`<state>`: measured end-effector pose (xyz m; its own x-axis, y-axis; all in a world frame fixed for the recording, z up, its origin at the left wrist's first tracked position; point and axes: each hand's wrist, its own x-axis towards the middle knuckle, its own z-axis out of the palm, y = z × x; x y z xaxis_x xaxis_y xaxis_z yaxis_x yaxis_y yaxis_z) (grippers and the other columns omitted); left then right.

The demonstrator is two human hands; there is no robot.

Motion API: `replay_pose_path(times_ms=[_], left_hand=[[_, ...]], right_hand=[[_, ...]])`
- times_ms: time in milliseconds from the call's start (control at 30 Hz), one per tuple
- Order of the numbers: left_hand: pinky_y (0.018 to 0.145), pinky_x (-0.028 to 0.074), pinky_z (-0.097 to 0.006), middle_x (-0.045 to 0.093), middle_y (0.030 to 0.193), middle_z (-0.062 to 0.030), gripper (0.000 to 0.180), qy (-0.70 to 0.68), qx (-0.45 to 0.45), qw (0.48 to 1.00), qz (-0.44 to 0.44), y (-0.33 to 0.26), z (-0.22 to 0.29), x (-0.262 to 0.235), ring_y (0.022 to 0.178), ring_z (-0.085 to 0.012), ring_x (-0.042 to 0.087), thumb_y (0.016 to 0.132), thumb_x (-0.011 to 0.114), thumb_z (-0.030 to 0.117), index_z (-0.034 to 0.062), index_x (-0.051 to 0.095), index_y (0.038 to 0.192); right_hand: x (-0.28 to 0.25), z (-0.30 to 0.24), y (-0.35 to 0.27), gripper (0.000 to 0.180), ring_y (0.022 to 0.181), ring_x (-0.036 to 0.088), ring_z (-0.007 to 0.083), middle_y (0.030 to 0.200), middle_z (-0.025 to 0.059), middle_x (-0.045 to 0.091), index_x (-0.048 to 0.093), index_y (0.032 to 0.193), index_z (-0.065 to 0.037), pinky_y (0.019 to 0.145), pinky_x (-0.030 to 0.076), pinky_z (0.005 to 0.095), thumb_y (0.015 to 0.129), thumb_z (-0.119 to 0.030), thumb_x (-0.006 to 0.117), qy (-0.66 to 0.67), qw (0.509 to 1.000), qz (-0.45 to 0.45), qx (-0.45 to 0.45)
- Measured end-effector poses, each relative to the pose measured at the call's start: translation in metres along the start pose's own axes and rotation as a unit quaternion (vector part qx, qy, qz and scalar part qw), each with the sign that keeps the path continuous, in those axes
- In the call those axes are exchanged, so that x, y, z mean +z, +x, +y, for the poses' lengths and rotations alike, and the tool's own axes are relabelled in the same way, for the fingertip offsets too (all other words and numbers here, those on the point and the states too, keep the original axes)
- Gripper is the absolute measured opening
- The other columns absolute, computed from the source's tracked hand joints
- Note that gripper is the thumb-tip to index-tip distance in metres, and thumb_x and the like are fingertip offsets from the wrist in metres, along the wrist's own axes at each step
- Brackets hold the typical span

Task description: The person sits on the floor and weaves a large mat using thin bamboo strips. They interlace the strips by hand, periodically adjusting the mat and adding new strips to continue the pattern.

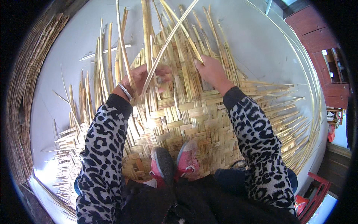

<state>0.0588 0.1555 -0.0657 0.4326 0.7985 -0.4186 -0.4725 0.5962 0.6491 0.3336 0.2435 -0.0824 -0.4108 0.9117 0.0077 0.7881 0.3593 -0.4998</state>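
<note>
At the far edge of the woven mat (186,123), the left hand (143,78) is closed loosely around a few raised strips (164,46), lifting them clear of the weave, while the right hand (209,69) pinches one thin strip (186,39) between thumb and fingers and angles it toward that gap. To do this well, I judge the lifted strips should be held high and steady so the new one slides flat beneath them, then pressed snug against the last finished row. The mat lies on the pale floor (59,67) under the person's shoes (175,162), with loose strip ends fanning outward all round.
</note>
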Motion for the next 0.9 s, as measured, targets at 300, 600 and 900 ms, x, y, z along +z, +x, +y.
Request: replay_pose_path(times_ms=[300, 600, 900], left_hand=[[0.071, 0.063, -0.033, 0.063, 0.121, -0.0149, 0.044, 0.075, -0.051, 0.996, -0.015, 0.037, 0.013, 0.000, 0.102, -0.0294, 0.068, 0.093, 0.067, 0.033, 0.0060, 0.059, 0.126], [0.075, 0.063, -0.033, 0.066, 0.109, -0.0157, 0.032, -0.005, 0.012, 0.997, 0.082, 0.040, 0.007, 0.020, 0.101, -0.0232, 0.068, 0.098, 0.061, 0.021, -0.0012, 0.060, 0.122], [0.086, 0.060, -0.036, 0.066, 0.112, -0.0167, 0.049, 0.096, 0.018, 0.992, 0.081, 0.040, 0.015, 0.010, 0.101, -0.0276, 0.068, 0.095, 0.063, 0.019, 0.0001, 0.046, 0.137]], right_hand=[[0.027, -0.016, 0.004, 0.027, 0.072, 0.069, 0.0248, 0.087, 0.0163, 0.065, 0.054, 0.098, 0.004, 0.058, 0.057, 0.0356, 0.099, -0.023, 0.048, 0.376, 0.915, -0.044, 0.141], [0.019, -0.007, 0.003, 0.024, 0.083, 0.065, 0.0196, 0.099, 0.0100, 0.065, 0.058, 0.111, -0.001, 0.068, 0.055, 0.0351, 0.100, -0.022, 0.050, 0.538, 0.797, -0.154, 0.228], [0.018, -0.016, 0.002, 0.021, 0.075, 0.062, 0.0165, 0.090, 0.0073, 0.064, 0.057, 0.110, -0.003, 0.064, 0.054, 0.0324, 0.101, -0.020, 0.048, 0.476, 0.856, -0.036, 0.200]])
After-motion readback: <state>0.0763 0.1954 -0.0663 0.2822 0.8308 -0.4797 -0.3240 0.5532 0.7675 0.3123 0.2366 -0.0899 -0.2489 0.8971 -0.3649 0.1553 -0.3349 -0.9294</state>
